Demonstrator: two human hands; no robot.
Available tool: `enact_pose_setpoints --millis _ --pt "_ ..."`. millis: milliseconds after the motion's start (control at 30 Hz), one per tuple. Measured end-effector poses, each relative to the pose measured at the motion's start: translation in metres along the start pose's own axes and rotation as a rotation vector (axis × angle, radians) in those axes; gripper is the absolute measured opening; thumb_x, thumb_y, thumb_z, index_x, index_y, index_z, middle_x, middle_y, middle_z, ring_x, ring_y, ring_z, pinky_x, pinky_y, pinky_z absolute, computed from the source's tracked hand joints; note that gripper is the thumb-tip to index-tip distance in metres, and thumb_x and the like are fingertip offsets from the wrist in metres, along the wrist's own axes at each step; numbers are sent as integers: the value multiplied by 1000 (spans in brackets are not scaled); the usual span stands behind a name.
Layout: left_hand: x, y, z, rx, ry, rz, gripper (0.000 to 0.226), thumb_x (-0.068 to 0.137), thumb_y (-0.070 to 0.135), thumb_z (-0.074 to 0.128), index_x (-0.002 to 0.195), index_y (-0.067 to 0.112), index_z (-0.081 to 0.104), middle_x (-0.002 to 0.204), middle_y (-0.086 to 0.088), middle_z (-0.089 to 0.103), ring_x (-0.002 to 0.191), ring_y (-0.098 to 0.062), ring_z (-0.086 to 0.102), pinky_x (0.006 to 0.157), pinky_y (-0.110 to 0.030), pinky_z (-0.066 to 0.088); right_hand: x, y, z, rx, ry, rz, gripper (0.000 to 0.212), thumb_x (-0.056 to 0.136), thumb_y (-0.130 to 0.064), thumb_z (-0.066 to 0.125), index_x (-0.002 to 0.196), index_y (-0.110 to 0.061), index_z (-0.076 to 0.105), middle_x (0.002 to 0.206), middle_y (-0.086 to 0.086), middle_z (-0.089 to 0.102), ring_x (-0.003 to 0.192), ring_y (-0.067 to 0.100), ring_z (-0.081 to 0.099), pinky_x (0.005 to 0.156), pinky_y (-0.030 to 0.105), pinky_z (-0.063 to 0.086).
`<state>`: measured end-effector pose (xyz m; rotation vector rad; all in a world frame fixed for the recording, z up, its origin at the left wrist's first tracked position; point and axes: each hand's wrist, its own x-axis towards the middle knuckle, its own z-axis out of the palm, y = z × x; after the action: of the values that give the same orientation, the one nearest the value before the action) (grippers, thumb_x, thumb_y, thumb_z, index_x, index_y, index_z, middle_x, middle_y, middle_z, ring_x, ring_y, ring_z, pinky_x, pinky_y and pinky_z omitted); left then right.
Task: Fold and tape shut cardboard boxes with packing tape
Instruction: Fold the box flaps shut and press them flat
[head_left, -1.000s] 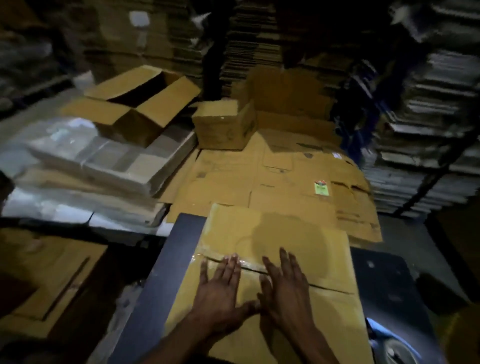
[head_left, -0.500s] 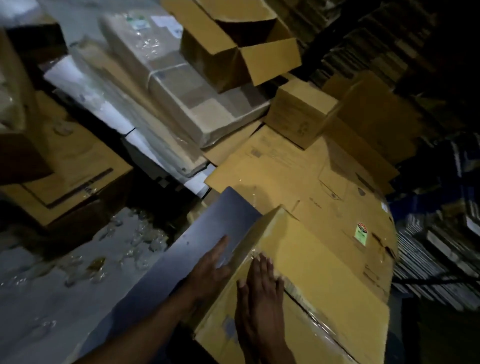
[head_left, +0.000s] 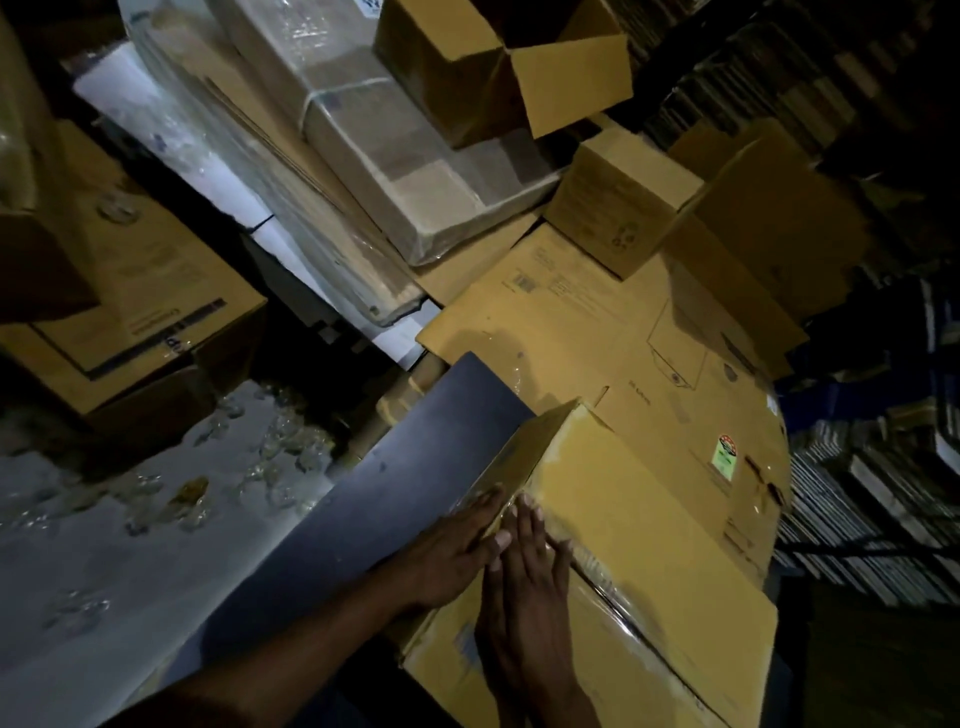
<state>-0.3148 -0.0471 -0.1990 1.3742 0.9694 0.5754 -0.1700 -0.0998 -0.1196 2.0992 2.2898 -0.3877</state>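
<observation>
Head view, L to R. Dark surface (head_left: 415, 499) runs diagonally from lower left toward centre; the cardboard box (head_left: 623, 561) sits on its right part, one side wall facing the surface's left edge, top face up.

Left hand (head_left: 452, 551): fingers straight, released, nothing grasped; palm and fingers press flat against the box's side wall just below the top edge, near the box's far-left corner.

Right hand (head_left: 524, 587): likewise flat, fingers straight, grasping nothing; it lies on the top face w/ fingertips at the same edge, touching the left hand's fingers.

Clear packing tape (head_left: 602, 582) shows as a glossy strip along the centre seam of the closed flaps, running from under the right hand toward the box's near-right end; it appears to wrap over the edge under the left hand, though blur hides its end.

Step in hand (judged): smoothing the tape end down over the edge, i.e. sealing nearly done at this end.

Next move likely calls for: firm rub along the strip to bed it w/o wrinkles, then a check of the opposite end, which is out of frame. Tape roll not visible.

Beyond, right: flattened cartons (head_left: 597, 332) stacked past the surface's far edge.
</observation>
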Motion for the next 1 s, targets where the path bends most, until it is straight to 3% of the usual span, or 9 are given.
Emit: enact_pose_setpoints --millis 167,233,367,433,500,600,733,867,1000 --pt "17 9 -20 139 26 17 61 113 59 46 170 46 29 173 23 21 167 -8 10 135 -37 19 -6 26 -25 168 54 -53 63 116 -38 42 171 -34 12 177 -19 2 164 13 -8 132 49 -4" --pt "34 26 -37 167 17 45 57 114 51 51 168 39 39 172 13 34 162 -11 25 127 -30 30 -12 50 -37 137 96 -2 62 113 -38 49 169 -35 22 178 -17 6 165 13 -5 130 49 -1" --pt "94 59 -74 435 102 87 49 112 49 55 152 23 65 149 -7 69 129 -31 68 105 -47 57 -33 122 -58 67 31 186 63 105 -57 43 164 -37 37 176 -8 17 165 19 3 129 62 14" --pt "123 76 -79 600 204 113 45 109 42 58 148 23 70 129 -11 78 103 -35 76 86 -53 63 -50 166 -70 87 24 311 69 101 -68 40 163 -38 38 176 1 21 164 27 11 126 65 22" --pt "133 97 -67 775 314 151 42 106 31 61 145 22 71 120 -11 81 101 -34 76 86 -50 62 -65 207 -83 126 42 456 76 96 -69 53 163 -34 40 175 9 26 162 33 19 124 62 31" --pt "108 120 -14 887 375 252 46 101 36 64 146 25 69 126 -7 78 126 -32 69 106 -56 53 -85 257 -96 128 31 571 83 93 -61 71 164 -31 39 174 12 25 159 36 26 122 59 36" --pt "37 117 108 780 223 284 67 103 62 46 157 25 58 161 -3 58 156 -26 43 127 -58 28 -85 304 -111 284 -97 638 117 77 -80 76 169 -32 22 176 7 16 159 36 23 124 59 32" --pt "4 123 212 850 84 99 108 91 96 8 173 27 25 182 -4 21 170 -26 5 134 -62 5 -45 341 -121 328 -132 548 126 71 -91 69 169 -34 16 171 7 20 154 37 25 121 61 35" --pt "-24 113 287 978 118 -11 119 85 104 11 176 26 10 183 -14 -3 169 -30 -14 129 -69 -13 -29 374 -89 239 -114 399 135 61 -109 48 168 -35 13 161 11 36 144 40 37 113 56 43"
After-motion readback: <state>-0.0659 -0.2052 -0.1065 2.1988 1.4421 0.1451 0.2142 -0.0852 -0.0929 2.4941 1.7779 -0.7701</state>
